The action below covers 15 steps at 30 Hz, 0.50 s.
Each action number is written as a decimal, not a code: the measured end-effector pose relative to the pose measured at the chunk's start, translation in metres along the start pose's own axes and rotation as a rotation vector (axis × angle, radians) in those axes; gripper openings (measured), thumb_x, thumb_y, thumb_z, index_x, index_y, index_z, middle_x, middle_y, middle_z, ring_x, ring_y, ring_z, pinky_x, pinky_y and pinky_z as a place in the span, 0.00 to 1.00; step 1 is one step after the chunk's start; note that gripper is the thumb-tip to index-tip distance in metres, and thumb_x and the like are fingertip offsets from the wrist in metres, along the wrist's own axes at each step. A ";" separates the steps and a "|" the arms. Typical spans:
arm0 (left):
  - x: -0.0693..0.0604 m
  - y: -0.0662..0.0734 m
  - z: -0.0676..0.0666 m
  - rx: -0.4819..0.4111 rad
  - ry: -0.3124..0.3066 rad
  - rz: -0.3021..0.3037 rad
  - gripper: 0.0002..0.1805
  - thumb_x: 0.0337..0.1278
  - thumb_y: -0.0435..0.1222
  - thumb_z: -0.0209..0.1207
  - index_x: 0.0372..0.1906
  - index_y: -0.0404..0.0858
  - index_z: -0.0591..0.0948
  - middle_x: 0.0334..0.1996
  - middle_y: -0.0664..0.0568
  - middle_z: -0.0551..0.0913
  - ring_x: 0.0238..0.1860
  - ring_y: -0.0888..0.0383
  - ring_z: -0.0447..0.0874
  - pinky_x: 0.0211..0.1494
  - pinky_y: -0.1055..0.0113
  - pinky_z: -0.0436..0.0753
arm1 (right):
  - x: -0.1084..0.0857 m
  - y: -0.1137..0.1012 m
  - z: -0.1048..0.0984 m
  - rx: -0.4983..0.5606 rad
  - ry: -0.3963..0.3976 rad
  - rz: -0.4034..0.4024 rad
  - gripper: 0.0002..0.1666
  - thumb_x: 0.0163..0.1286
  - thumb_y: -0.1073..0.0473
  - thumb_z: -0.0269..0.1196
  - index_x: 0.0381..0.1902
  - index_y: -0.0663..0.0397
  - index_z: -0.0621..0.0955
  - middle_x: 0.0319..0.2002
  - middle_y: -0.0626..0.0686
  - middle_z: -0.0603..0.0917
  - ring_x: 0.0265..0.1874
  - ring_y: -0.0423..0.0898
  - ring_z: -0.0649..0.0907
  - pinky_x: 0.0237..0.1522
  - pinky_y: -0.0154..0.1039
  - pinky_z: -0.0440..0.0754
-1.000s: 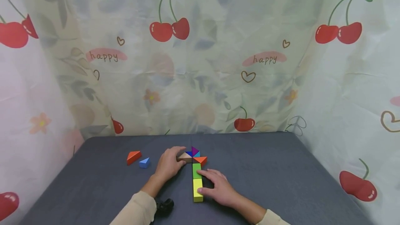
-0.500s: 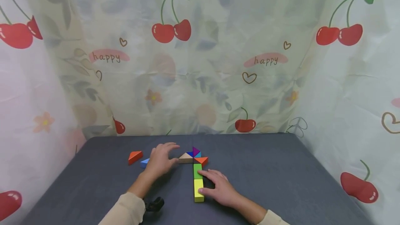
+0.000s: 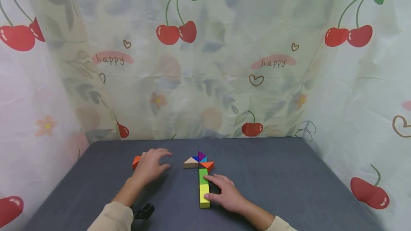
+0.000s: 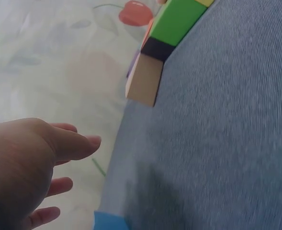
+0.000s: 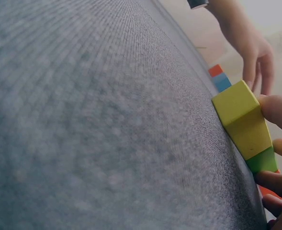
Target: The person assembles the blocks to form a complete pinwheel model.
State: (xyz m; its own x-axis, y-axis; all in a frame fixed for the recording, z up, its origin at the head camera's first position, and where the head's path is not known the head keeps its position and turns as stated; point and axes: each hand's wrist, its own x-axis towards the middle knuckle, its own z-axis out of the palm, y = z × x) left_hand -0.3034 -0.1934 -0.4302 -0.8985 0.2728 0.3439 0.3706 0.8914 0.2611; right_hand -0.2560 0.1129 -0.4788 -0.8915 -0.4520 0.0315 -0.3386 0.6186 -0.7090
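Observation:
My left hand [image 3: 151, 165] hovers over the table's left part, fingers spread and holding nothing. Below it in the head view, an orange triangular block [image 3: 136, 161] is partly covered; a light blue block [image 4: 109, 221] shows at the bottom of the left wrist view. The thumb of my right hand [image 3: 226, 193] touches a yellow block [image 3: 204, 195], and its index finger rests on a green block [image 3: 203, 176]. Beyond these sit an orange triangle [image 3: 208, 165], a tan triangle [image 3: 191, 163], a purple triangle [image 3: 201, 156] and two blue ones, close together.
A dark grey cloth covers the table [image 3: 273, 174]. Behind and beside it hangs a curtain [image 3: 208, 63] printed with cherries. A black device [image 3: 143, 211] is at my left wrist.
My left hand has let go of the tan block and moved left, now hiding the light blue block in the head view. The right hand keeps its place on the yellow and green blocks.

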 end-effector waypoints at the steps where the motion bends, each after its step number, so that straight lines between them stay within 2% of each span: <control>1: -0.001 -0.002 -0.001 0.005 0.000 0.003 0.22 0.48 0.40 0.73 0.52 0.47 0.85 0.55 0.51 0.81 0.55 0.47 0.76 0.50 0.47 0.71 | 0.000 0.000 0.000 0.001 0.000 0.001 0.37 0.63 0.35 0.64 0.68 0.35 0.72 0.65 0.49 0.73 0.68 0.57 0.63 0.63 0.69 0.53; 5: -0.007 -0.012 -0.001 0.033 0.000 0.026 0.20 0.47 0.39 0.73 0.49 0.47 0.86 0.54 0.51 0.81 0.53 0.46 0.77 0.46 0.47 0.71 | -0.001 -0.001 0.000 0.006 0.002 0.003 0.37 0.63 0.35 0.64 0.68 0.35 0.72 0.66 0.50 0.73 0.68 0.58 0.63 0.62 0.70 0.54; 10: -0.014 -0.022 -0.001 0.073 -0.009 0.027 0.17 0.48 0.40 0.72 0.47 0.48 0.87 0.54 0.51 0.82 0.51 0.45 0.78 0.48 0.44 0.71 | -0.001 0.000 0.000 0.009 0.008 -0.012 0.37 0.63 0.35 0.64 0.68 0.37 0.73 0.65 0.50 0.73 0.68 0.58 0.63 0.62 0.69 0.54; 15: -0.020 -0.030 -0.001 0.078 -0.017 0.016 0.16 0.50 0.41 0.72 0.47 0.48 0.87 0.52 0.51 0.82 0.51 0.44 0.78 0.50 0.41 0.71 | 0.000 0.002 0.000 0.012 0.013 -0.029 0.37 0.63 0.36 0.64 0.68 0.38 0.73 0.65 0.50 0.73 0.68 0.57 0.64 0.62 0.69 0.54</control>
State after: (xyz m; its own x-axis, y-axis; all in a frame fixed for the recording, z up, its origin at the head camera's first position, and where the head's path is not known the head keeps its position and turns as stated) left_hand -0.2962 -0.2258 -0.4435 -0.8967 0.2929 0.3319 0.3662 0.9121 0.1845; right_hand -0.2566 0.1142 -0.4798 -0.8852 -0.4613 0.0607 -0.3607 0.5979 -0.7158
